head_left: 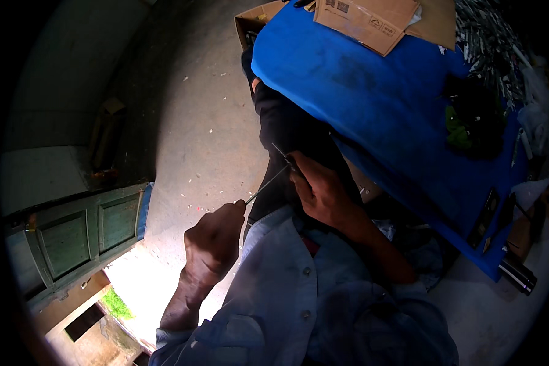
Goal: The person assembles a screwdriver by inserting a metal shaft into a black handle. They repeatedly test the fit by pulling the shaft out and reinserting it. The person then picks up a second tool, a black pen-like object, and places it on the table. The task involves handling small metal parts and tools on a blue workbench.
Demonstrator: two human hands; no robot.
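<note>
Over my lap, my left hand (213, 241) is closed round the lower end of a thin, pale, straight rod (266, 185). The rod slants up and right to my right hand (324, 188), where its far end meets the fingertips. In that right hand is a small dark tool with a thin pointed tip (279, 149) sticking out up and left. The fingers hide most of this tool, so its kind does not show. Rod and tip cross or touch close to the right thumb and forefinger; which of the two I cannot tell.
To the right stands a table with a blue cover (372, 122). On it are brown cardboard pieces (372, 21), a heap of grey strips (488, 49), and a dark bundle with green (470, 122). A shiny dark cylinder (517, 273) is by its near corner. A green panelled door (85, 235) is at left.
</note>
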